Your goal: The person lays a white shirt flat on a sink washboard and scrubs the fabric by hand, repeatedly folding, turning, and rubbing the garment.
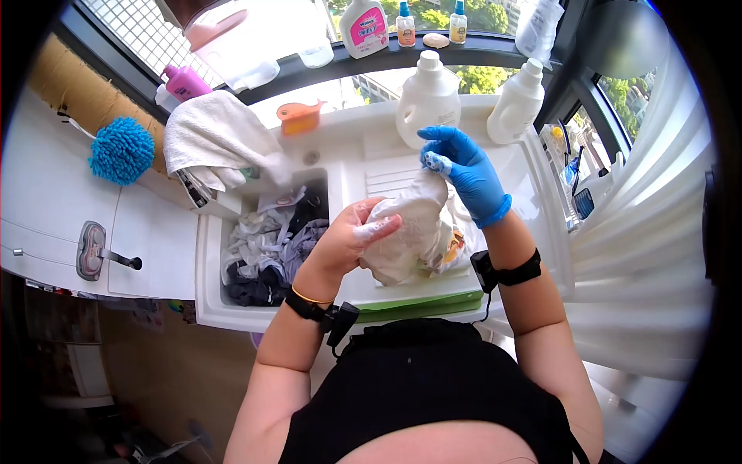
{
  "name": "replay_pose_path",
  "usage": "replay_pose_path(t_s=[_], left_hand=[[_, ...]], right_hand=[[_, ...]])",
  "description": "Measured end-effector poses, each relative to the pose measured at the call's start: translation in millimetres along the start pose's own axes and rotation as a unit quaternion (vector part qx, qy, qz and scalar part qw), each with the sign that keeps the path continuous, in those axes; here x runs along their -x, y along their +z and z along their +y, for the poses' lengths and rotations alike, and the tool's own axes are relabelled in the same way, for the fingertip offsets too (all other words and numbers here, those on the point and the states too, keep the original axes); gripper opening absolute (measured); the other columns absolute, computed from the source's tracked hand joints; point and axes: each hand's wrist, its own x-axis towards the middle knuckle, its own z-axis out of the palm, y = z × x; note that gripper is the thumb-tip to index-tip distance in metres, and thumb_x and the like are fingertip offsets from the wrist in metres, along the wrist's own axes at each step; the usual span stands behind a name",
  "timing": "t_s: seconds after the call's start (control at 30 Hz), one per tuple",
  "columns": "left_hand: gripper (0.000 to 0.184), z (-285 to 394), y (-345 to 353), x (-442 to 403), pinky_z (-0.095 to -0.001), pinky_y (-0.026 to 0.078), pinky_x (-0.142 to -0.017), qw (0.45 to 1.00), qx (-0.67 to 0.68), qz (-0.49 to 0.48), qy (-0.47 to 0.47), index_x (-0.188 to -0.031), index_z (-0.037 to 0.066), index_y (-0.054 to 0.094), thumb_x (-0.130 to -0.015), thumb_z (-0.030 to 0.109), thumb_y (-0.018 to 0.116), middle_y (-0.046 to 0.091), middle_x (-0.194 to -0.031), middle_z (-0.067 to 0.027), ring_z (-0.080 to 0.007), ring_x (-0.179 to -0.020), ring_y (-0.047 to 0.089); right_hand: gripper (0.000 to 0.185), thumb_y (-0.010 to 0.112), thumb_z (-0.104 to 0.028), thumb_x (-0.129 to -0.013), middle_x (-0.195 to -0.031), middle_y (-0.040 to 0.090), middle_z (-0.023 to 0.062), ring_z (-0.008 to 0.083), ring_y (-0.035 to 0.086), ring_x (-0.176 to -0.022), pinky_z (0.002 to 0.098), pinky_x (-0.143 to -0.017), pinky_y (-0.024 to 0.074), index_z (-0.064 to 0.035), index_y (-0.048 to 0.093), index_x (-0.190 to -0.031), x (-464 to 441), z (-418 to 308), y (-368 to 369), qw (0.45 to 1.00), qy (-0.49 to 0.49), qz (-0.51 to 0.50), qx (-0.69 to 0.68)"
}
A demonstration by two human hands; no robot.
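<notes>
A wet white cloth (402, 240) with an orange and brown print at its right side hangs between my hands above the ribbed washboard part of the white sink unit (359, 290). My left hand (363, 232) is bare, has foam on its thumb and grips the cloth's left edge. On my right hand (457, 172) is a blue glove with suds at the fingertips; its fingers pinch the top of the cloth. Left of the cloth, the basin holds soaked white, grey and dark clothes (270, 247).
Two white jugs (430, 97) (516, 104) stand behind my hands. A towel (220, 135) drapes over the basin's back left, near a blue fluffy ball (122, 151). Bottles (365, 29) line the sill. A white curtain (649, 263) hangs at right.
</notes>
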Motion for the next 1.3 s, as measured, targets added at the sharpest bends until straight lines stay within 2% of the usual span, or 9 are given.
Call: replay_pose_path(t_s=[0.13, 0.17, 0.27, 0.37, 0.5, 0.6, 0.8, 0.9, 1.3], left_hand=[[0.05, -5, -10, 5, -0.0388, 0.053, -0.105, 0.968, 0.236, 0.058, 0.068, -0.144, -0.002, 0.051, -0.106, 0.029, 0.061, 0.066, -0.134, -0.0139, -0.0237, -0.119, 0.067], [0.05, -9, -18, 9, -0.0402, 0.053, -0.106, 0.963, 0.254, 0.063, 0.063, -0.145, -0.001, 0.051, -0.107, 0.03, 0.059, 0.065, -0.136, -0.0146, -0.0249, -0.121, 0.066], [0.053, -19, -42, 25, -0.0467, 0.049, -0.111, 0.954, 0.284, 0.08, 0.053, -0.148, -0.001, 0.049, -0.11, 0.037, 0.05, 0.062, -0.141, -0.0177, -0.0309, -0.129, 0.062], [0.056, -29, -58, 40, -0.0477, 0.047, -0.112, 0.944, 0.311, 0.096, 0.05, -0.149, -0.001, 0.048, -0.11, 0.039, 0.049, 0.06, -0.144, -0.0184, -0.0325, -0.131, 0.06], [0.057, -33, -63, 52, -0.0486, 0.047, -0.113, 0.94, 0.316, 0.106, 0.066, -0.149, -0.001, 0.048, -0.11, 0.041, 0.049, 0.06, -0.145, -0.0182, -0.0333, -0.132, 0.06], [0.057, -33, -66, 52, -0.0483, 0.047, -0.112, 0.941, 0.318, 0.094, 0.066, -0.149, -0.001, 0.049, -0.11, 0.041, 0.05, 0.06, -0.144, -0.018, -0.0333, -0.131, 0.06], [0.056, -41, -75, 45, -0.0479, 0.047, -0.112, 0.937, 0.319, 0.14, 0.033, -0.149, -0.001, 0.048, -0.109, 0.038, 0.052, 0.06, -0.145, -0.0179, -0.0334, -0.131, 0.06], [0.055, -35, -76, 44, -0.0477, 0.047, -0.112, 0.938, 0.311, 0.146, 0.041, -0.149, -0.001, 0.047, -0.109, 0.037, 0.053, 0.059, -0.145, -0.018, -0.0332, -0.131, 0.06], [0.055, -31, -87, 17, -0.0452, 0.046, -0.113, 0.959, 0.21, 0.185, 0.054, -0.151, -0.002, 0.043, -0.11, 0.033, 0.052, 0.058, -0.145, -0.0173, -0.0292, -0.134, 0.057]], right_hand=[[0.08, 0.047, -0.064, -0.104, -0.149, 0.055, 0.0149, 0.0231, 0.047, -0.142, 0.0389, -0.12, 0.0329, -0.0088, 0.036, -0.161, 7, 56, -27, 0.967, 0.128, -0.213, 0.061], [0.08, 0.048, -0.067, -0.102, -0.137, 0.064, 0.0142, 0.0215, 0.058, -0.129, 0.0359, -0.114, 0.0412, -0.0068, 0.046, -0.155, 12, 79, -34, 0.962, 0.118, -0.216, 0.119], [0.062, 0.061, -0.053, -0.101, -0.116, 0.072, 0.0072, 0.0144, 0.064, -0.106, 0.031, -0.099, 0.05, -0.0043, 0.062, -0.14, 25, 98, -42, 0.909, 0.345, -0.155, 0.175], [0.038, 0.079, -0.025, -0.092, -0.107, 0.072, 0.0, 0.0108, 0.062, -0.101, 0.0311, -0.097, 0.049, -0.0024, 0.072, -0.122, 35, 82, -41, 0.942, 0.311, -0.12, 0.018], [0.028, 0.083, -0.019, -0.087, -0.104, 0.071, 0.0001, 0.0105, 0.062, -0.099, 0.0301, -0.099, 0.0474, -0.0041, 0.072, -0.108, 33, 77, -56, 0.944, 0.284, -0.158, -0.053], [0.033, 0.083, -0.023, -0.086, -0.102, 0.072, 0.0018, 0.011, 0.064, -0.094, 0.0301, -0.092, 0.0521, -0.0016, 0.073, -0.109, 28, 79, -59, 0.926, 0.318, -0.191, 0.066], [0.04, 0.08, -0.021, -0.088, -0.103, 0.075, 0.0048, 0.0144, 0.067, -0.094, 0.0301, -0.088, 0.0539, 0.0007, 0.073, -0.121, 16, 58, -66, 0.772, 0.426, -0.276, 0.383], [0.041, 0.078, -0.022, -0.091, -0.106, 0.074, 0.0037, 0.0132, 0.065, -0.096, 0.0297, -0.089, 0.0527, 0.0014, 0.071, -0.125, 32, 72, -98, 0.907, 0.314, -0.214, 0.18], [0.025, 0.069, -0.025, -0.101, -0.095, 0.069, -0.0022, 0.0075, 0.059, -0.091, 0.0245, -0.087, 0.0496, -0.0028, 0.073, -0.111, 14, 50, -129, 0.959, 0.273, -0.071, 0.03]])
